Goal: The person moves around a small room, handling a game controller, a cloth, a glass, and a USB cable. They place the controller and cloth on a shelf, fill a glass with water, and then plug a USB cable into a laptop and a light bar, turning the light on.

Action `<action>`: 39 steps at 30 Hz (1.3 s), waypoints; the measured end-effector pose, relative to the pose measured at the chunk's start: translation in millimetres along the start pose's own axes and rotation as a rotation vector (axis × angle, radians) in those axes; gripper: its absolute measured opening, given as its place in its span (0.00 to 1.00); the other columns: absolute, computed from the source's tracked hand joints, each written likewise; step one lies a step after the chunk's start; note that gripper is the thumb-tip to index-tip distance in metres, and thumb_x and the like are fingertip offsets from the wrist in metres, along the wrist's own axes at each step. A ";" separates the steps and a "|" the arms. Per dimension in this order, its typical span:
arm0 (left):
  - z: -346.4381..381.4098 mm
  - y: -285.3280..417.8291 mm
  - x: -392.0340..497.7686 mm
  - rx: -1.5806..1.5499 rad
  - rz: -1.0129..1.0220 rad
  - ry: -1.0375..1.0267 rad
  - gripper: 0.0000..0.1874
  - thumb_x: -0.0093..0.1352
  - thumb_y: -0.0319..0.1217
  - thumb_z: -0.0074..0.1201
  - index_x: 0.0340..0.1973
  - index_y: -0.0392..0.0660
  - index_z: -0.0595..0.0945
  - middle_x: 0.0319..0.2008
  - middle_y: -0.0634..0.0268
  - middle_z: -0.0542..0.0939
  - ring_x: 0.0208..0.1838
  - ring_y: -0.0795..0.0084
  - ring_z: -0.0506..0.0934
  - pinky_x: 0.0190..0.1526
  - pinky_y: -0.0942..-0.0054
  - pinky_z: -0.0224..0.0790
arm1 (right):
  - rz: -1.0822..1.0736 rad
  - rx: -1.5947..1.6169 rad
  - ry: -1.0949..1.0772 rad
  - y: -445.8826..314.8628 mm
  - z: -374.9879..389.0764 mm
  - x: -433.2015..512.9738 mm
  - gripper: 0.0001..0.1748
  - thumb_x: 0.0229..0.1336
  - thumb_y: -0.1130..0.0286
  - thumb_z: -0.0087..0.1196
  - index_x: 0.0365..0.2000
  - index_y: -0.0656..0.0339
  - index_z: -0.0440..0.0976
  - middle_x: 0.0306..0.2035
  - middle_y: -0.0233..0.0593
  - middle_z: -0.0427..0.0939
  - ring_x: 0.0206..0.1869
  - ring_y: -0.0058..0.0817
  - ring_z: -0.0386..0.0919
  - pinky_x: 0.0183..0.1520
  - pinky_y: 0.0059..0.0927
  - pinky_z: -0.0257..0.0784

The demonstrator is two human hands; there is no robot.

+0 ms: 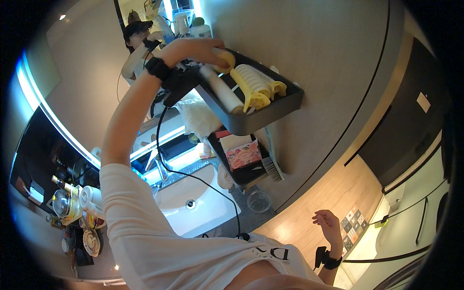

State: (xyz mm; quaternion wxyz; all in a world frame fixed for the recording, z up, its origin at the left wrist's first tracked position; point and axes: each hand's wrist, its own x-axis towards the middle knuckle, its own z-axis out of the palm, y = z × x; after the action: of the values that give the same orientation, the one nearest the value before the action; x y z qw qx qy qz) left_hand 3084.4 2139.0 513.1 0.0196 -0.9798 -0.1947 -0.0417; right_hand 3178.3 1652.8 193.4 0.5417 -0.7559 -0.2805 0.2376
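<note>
My left hand (208, 52), wearing a black wristband, reaches over a dark grey wall shelf tray (250, 125). Its fingers grip a yellow round thing (225, 61), blurred and partly hidden by the hand. Beside it in the tray lie a blurred white cylinder (223, 90) and a white ribbed roll with yellow plastic end pieces (255, 81). At the lower right, my right hand (328, 224) hangs away from the shelf with nothing in it, its fingers loosely bent and apart. It also has a black wristband.
A lower black tray (250, 177) holds a floral tissue pack (243, 155); a brush (272, 168) hangs beside it. Below are a white sink (203, 206), a faucet (159, 168) and a clear glass bowl (258, 201). A black cable (208, 183) crosses the sink. A mirror (76, 72) reflects a person.
</note>
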 end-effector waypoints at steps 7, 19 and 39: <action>-3.8 -11.2 3.5 -0.044 0.045 0.139 0.42 0.52 0.57 0.57 0.54 0.44 0.67 0.47 0.51 0.73 0.47 0.57 0.74 0.47 0.67 0.66 | -0.031 -0.013 0.029 -3.0 -0.4 -2.7 0.08 0.59 0.72 0.48 0.37 0.64 0.72 0.29 0.38 0.78 0.32 0.23 0.77 0.35 0.23 0.73; 1.6 -6.2 16.1 0.157 -0.012 0.074 0.34 0.61 0.49 0.55 0.58 0.50 0.61 0.54 0.52 0.66 0.57 0.55 0.66 0.53 0.60 0.65 | -0.040 0.023 0.039 0.8 -2.0 -3.3 0.07 0.58 0.74 0.47 0.36 0.64 0.72 0.29 0.38 0.78 0.33 0.23 0.77 0.35 0.23 0.73; 1.0 54.3 -30.0 0.085 0.664 0.021 0.31 0.50 0.14 0.58 0.49 0.49 0.72 0.52 0.63 0.67 0.59 0.58 0.63 0.61 0.61 0.57 | -0.014 0.026 -0.014 2.0 4.8 -2.5 0.07 0.58 0.76 0.46 0.36 0.65 0.72 0.30 0.38 0.77 0.35 0.24 0.77 0.37 0.25 0.74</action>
State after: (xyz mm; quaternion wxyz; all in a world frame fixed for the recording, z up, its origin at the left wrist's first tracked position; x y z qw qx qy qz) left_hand 3077.7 2077.6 508.2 0.0748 -0.9875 0.1339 -0.0351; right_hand 3173.6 1653.9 190.2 0.5511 -0.7451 -0.2866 0.2429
